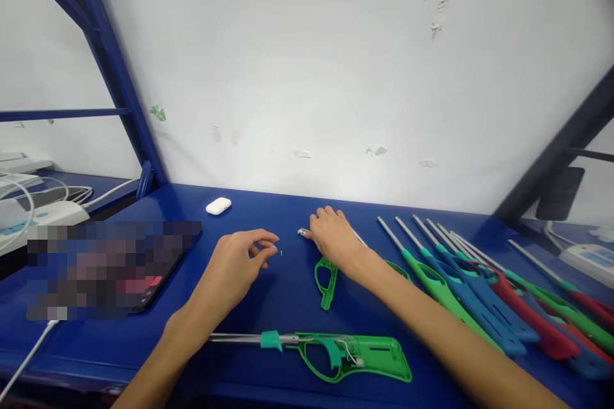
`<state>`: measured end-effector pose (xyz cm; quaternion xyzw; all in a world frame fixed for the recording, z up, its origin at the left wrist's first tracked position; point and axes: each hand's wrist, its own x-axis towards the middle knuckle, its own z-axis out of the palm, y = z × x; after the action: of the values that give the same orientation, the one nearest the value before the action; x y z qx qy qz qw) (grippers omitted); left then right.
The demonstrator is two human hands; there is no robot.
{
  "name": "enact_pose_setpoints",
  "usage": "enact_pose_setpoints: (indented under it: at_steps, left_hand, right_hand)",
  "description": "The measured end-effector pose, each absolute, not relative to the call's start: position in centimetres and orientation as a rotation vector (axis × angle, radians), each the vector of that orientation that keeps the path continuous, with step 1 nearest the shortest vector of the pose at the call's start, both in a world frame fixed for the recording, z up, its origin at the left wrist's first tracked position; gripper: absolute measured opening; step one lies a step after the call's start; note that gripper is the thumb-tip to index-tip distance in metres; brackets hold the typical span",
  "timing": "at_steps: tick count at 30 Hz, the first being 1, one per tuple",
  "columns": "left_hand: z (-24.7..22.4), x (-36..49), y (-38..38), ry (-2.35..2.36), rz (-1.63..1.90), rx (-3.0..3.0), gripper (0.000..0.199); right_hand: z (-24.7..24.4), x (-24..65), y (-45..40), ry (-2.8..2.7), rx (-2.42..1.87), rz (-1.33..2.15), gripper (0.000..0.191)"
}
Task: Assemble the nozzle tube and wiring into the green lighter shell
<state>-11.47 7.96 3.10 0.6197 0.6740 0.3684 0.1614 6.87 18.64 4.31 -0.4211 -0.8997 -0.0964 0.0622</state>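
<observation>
My left hand [242,259] is held over the blue table, thumb and fingers slightly apart, with nothing visible between them. A tiny pale piece [281,253] lies just right of its fingertips. My right hand [333,236] reaches down over a small metallic part [303,232] that sticks out at its left side; its palm side is hidden. Below that hand lies a green plastic handle piece [326,281]. Nearer the front edge, an opened green lighter [355,354] shows its inside, with a white wire, a teal trigger and a metal rod pointing left under my left forearm.
Several green, blue and red lighters [460,287] with metal rods lie at the right. A white case [219,206] sits at the back. A blurred-out tablet [115,268] is at the left, with a white cable.
</observation>
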Motion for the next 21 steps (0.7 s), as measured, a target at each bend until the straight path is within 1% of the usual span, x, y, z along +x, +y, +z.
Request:
enact_pose_setpoints:
  at_steps: [4, 8, 12, 15, 21]
  left_hand:
    - [4.0, -11.2, 7.3, 1.823, 1.224, 1.647, 0.023]
    - [4.6, -10.7, 6.6, 1.659, 1.338, 1.526, 0.025]
    - [4.9, -9.9, 6.0, 1.484, 1.302, 1.454, 0.031]
    - [5.1, -9.1, 5.7, 1.407, 1.29, 1.461, 0.034]
    - [5.5, -7.6, 5.2, 1.415, 1.333, 1.497, 0.033]
  right_hand:
    - [5.8, 7.9, 17.4, -2.699, -1.232, -0.104, 0.027]
    - [6.8, 10.9, 13.8, -2.571, -1.166, 0.117, 0.016]
    - [5.4, 13.8, 10.3, -2.349, -1.102, 0.199, 0.024]
    - [3.9, 14.5, 9.3, -2.143, -0.946, 0.323, 0.017]
    - [3.0, 13.7, 9.3, -2.165, -0.887, 0.527, 0.007]
